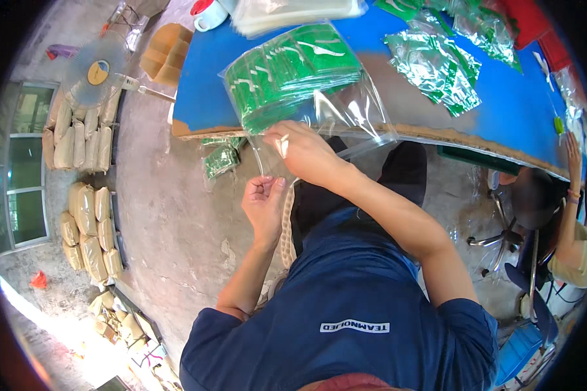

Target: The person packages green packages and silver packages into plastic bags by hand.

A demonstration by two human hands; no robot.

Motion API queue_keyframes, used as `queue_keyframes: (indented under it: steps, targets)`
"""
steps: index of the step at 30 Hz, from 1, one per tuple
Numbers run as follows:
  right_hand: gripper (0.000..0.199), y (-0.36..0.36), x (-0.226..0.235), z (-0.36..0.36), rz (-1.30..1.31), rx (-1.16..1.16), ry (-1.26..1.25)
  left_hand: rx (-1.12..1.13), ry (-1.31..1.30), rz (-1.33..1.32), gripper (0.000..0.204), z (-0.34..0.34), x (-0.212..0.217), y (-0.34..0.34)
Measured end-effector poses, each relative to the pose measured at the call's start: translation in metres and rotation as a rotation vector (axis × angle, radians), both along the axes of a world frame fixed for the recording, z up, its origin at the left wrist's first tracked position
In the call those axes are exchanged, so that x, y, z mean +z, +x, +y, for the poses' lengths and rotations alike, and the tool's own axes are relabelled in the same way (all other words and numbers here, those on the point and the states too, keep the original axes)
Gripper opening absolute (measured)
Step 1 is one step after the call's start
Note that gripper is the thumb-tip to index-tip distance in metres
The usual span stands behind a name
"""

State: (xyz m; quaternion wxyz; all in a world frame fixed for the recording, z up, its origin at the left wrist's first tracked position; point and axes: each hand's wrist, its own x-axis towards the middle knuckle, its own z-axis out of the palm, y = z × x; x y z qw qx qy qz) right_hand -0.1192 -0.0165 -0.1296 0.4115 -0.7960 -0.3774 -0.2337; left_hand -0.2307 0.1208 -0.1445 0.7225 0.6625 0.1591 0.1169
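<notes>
1. One clear plastic bag (pixel 319 98) lies at the near edge of the blue counter (pixel 515 111), its open mouth hanging over the rim toward the person; it is packed with one thick stack of green packets (pixel 287 72), too many to count.
2. The right hand (pixel 306 151) is closed on the bag's loose mouth, fingers curled round the film just below the counter edge.
3. The left hand (pixel 264 202) sits lower, fingertips pinched together on a thin strip of clear film that runs up toward the bag.
4. One heap of loose green packets in shiny wrap (pixel 437 65) lies further right on the counter.
5. One pile of flat clear bags (pixel 293 13) and one white mug (pixel 210 16) stand at the far edge.
6. A few green packets (pixel 220 159) lie on the concrete floor (pixel 169 215) under the counter.
7. One other person's hand (pixel 572 153) touches the counter's right end.
</notes>
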Motion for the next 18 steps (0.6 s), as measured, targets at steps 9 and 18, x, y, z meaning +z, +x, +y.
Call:
queue_keyframes:
  steps: [9,18]
  targets:
    - [0.031,-0.009,0.001,-0.008,0.426,0.290,-0.018,0.018,-0.048,0.028,0.020,0.016,-0.006,-0.001]
    - [0.014,-0.009,0.013,-0.011,0.620,0.475,-0.236,-0.009,0.017,0.092,0.022,0.028,0.004,-0.014]
